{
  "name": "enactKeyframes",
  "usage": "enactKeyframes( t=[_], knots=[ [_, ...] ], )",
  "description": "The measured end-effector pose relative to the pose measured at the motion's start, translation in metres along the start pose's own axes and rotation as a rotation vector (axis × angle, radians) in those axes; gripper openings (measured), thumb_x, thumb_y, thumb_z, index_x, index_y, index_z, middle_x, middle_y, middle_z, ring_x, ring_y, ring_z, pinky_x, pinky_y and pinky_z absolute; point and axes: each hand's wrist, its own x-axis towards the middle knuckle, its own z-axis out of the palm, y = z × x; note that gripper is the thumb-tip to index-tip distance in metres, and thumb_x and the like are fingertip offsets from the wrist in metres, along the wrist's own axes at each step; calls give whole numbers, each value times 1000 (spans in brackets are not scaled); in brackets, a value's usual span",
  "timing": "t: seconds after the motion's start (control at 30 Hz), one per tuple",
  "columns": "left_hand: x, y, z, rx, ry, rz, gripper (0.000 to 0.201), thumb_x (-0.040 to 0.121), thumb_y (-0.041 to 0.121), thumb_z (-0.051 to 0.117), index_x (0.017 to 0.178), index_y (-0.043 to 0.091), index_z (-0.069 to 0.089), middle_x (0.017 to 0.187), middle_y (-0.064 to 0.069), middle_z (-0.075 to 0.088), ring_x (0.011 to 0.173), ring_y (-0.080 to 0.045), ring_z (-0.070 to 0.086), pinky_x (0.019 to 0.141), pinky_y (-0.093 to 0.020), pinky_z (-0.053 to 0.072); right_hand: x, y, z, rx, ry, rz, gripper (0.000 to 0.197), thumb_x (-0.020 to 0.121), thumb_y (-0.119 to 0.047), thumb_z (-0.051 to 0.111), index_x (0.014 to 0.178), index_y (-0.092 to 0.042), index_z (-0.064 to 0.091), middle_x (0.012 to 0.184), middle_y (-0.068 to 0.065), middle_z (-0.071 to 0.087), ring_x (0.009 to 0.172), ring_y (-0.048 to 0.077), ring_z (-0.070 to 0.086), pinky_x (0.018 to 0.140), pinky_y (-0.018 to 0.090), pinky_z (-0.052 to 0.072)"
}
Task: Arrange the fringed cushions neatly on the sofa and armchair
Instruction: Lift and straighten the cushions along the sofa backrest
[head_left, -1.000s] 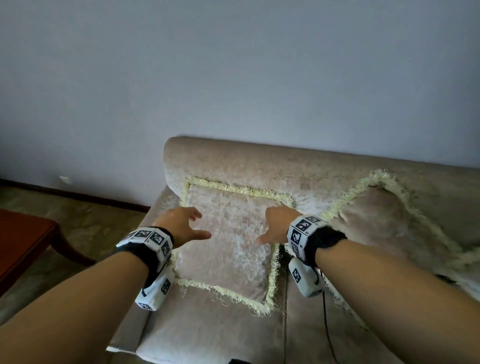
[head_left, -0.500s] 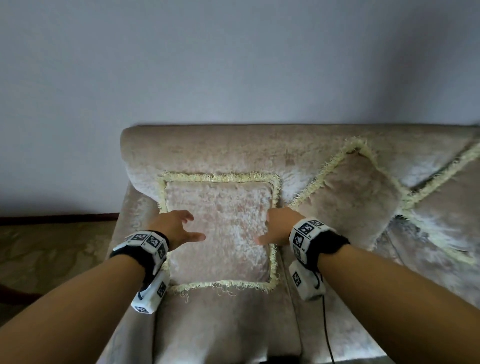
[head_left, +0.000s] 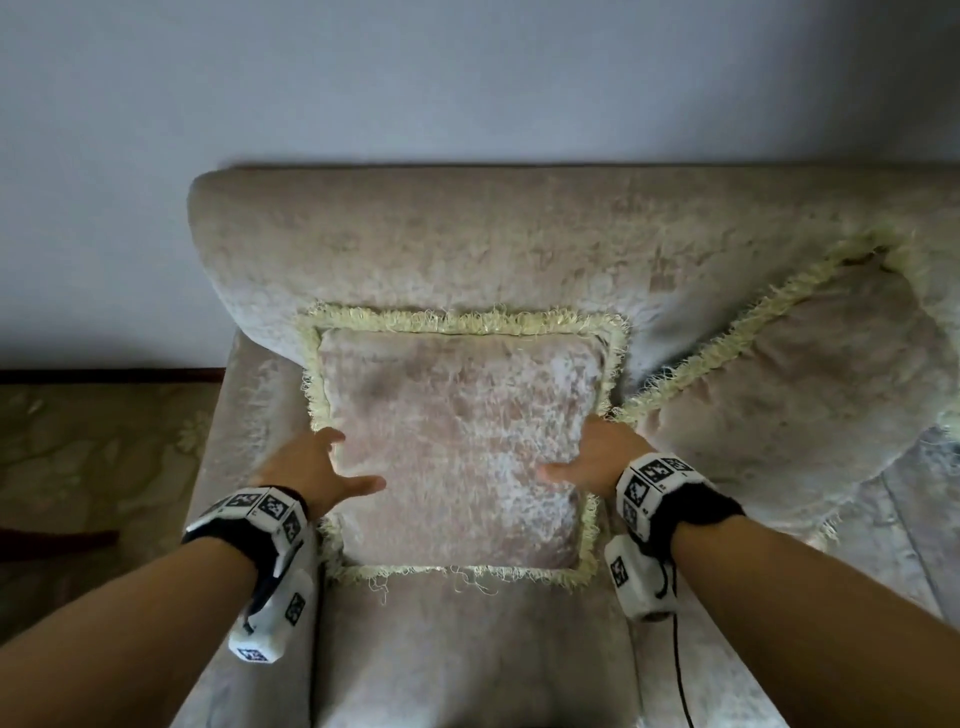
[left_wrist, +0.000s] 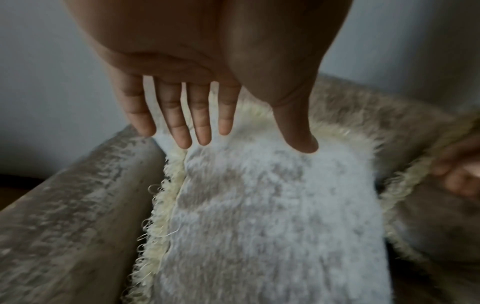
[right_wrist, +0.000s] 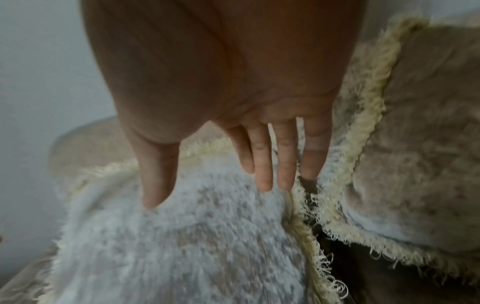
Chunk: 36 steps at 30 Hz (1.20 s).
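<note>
A square beige cushion with pale yellow fringe leans squarely against the sofa backrest at the sofa's left end. My left hand lies at its left edge with straight fingers, thumb on the cushion face. My right hand lies at its right edge, fingers straight along the fringe, thumb on the fabric. Neither hand grips it. A second fringed cushion leans tilted, corner-up, just to the right.
The sofa armrest runs along the cushion's left side. A plain wall rises behind the sofa. Patterned floor lies to the left. The seat in front of the cushion is bare.
The first cushion has turned from tilted to square against the backrest. My hands have shifted to its two side edges, and my view has swung right and closer.
</note>
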Motion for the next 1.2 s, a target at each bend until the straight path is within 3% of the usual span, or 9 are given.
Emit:
enactKeyframes(
  t=[0.07, 0.17, 0.3, 0.4, 0.67, 0.83, 0.97, 1.07, 1.2],
  knots=[
    [37, -12, 12, 30, -11, -43, 109, 61, 71, 77, 149, 20, 37, 150, -9, 47, 130, -29, 51, 106, -43, 43, 33, 6, 9, 40, -14, 53, 115, 74, -80, 60, 148, 4, 33, 144, 17, 50, 122, 30, 57, 84, 32, 49],
    [79, -25, 27, 97, -18, -104, 123, 57, 78, 72, 153, 14, 29, 155, -12, 40, 137, -32, 43, 110, -47, 39, 72, 16, 22, 51, -35, 102, 130, 69, -86, 59, 154, 4, 20, 154, 18, 40, 133, 33, 49, 98, 37, 48],
    [115, -42, 46, 57, -47, -180, 139, 43, 85, 70, 153, 12, 28, 154, -15, 40, 135, -35, 46, 107, -49, 42, 119, 33, 41, 150, -95, 96, 107, 43, -98, 61, 114, -19, 70, 111, -2, 70, 98, 24, 68, 85, 34, 57],
    [128, -48, 59, -50, -64, -207, 132, 50, 68, 84, 154, 12, 25, 157, -12, 36, 139, -34, 42, 109, -45, 38, 147, 46, 59, 282, -102, 99, 105, 25, -96, 69, 95, -17, 72, 89, 0, 74, 83, 24, 70, 78, 35, 59],
    [157, -46, 84, -375, -63, -194, 95, 41, 52, 95, 123, 18, 62, 114, -2, 70, 103, -26, 63, 92, -38, 49, 165, 47, 72, 649, -15, 9, 87, 31, -66, 91, 109, -39, 64, 110, -15, 70, 109, 15, 64, 101, 38, 49],
    [152, -45, 86, -437, -1, -189, 69, 41, 53, 94, 98, 22, 71, 86, 1, 72, 85, -23, 68, 83, -38, 54, 166, 47, 78, 737, 75, -75, 91, 48, -50, 97, 126, -33, 53, 119, -19, 61, 113, 7, 56, 108, 34, 39],
    [138, -53, 88, -486, 15, -180, 92, 24, 79, 83, 96, 21, 76, 85, 2, 76, 82, -22, 72, 82, -44, 59, 149, 52, 79, 744, 123, -130, 58, 70, -15, 90, 109, -39, 55, 106, -24, 59, 103, 5, 56, 103, 31, 42],
    [119, -57, 89, -504, 28, -156, 83, 31, 77, 84, 90, 19, 76, 79, -1, 76, 78, -23, 72, 79, -45, 59, 129, 56, 67, 724, 171, -107, 51, 71, -18, 90, 116, -22, 66, 104, -16, 67, 103, 9, 62, 99, 32, 47],
    [83, -59, 88, -615, 56, -164, 56, 53, 43, 94, 95, 11, 77, 78, -4, 74, 75, -20, 68, 78, -38, 54, 107, 41, 18, 568, 227, -140, 61, 63, -43, 90, 114, -14, 73, 107, -4, 74, 107, 21, 68, 98, 36, 52]
  ],
)
